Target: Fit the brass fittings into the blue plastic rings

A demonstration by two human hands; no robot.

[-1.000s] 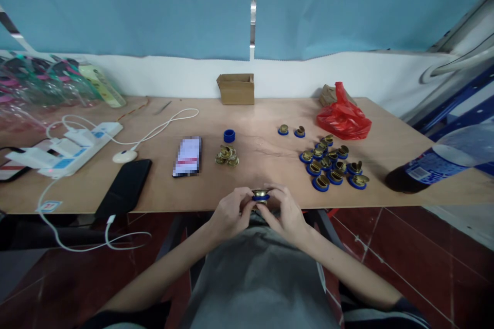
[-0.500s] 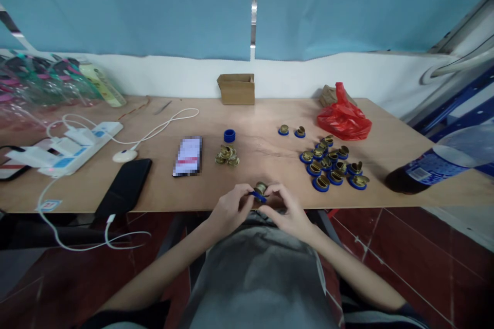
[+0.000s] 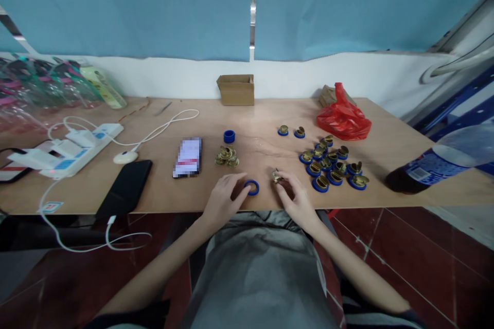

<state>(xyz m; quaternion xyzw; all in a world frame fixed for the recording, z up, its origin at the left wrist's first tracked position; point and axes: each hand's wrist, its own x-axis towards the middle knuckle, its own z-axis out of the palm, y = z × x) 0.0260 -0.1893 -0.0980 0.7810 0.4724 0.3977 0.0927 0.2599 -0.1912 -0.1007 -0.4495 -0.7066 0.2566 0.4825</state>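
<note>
Left hand (image 3: 227, 198): palm down over the near edge of the table (image 3: 162, 187), fingers curved, thumb and forefinger parted with a visible gap between them. A blue ring (image 3: 251, 188) lies flat just to the right of its thumb tip, between the two hands; thumb and ring meet in the view, but firm contact cannot be confirmed.

Right hand (image 3: 296, 199): thumb and fingers drawn in, pinching a small brass-coloured metal piece (image 3: 276, 176) at the fingertips. The exact grip is partly obscured by the fingers. The two hands stand apart, with the ring nearer the left.

Directly ahead of the left hand: a heap of brass-coloured metal pieces (image 3: 227, 156), with a blue ring stack (image 3: 229, 136) beyond it. To the left of that heap, a lit phone (image 3: 188, 157); farther left, a dark phone (image 3: 125, 185).

To the right of the right hand and slightly ahead: a group of blue-rimmed brass pieces (image 3: 321, 183), closely spaced. A separate pair (image 3: 283, 129) sits farther ahead. Well to the right lies a tilted soda bottle (image 3: 422, 169).
</note>
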